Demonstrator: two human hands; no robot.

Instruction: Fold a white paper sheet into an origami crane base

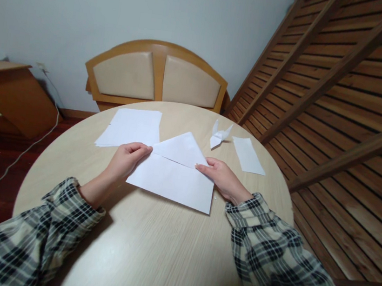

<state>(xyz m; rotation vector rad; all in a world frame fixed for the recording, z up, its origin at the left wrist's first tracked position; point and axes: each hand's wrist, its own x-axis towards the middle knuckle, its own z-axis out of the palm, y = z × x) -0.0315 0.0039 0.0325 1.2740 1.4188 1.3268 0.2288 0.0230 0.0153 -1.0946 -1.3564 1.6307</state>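
Observation:
A white sheet of paper (172, 178) lies on the round light-wood table (148, 250), its top part folded down into a triangle. My left hand (126, 159) pinches the sheet's left end at the fold, fingers closed on the paper. My right hand (220, 177) presses the right end of the fold, fingers together on the sheet. Both arms wear plaid sleeves.
A stack of white sheets (131, 128) lies behind my left hand. A small folded paper figure (219, 136) and a narrow paper strip (247, 155) sit at the back right. A wooden chair (157, 80) stands beyond the table. Slatted wood panels (342, 88) lean at the right.

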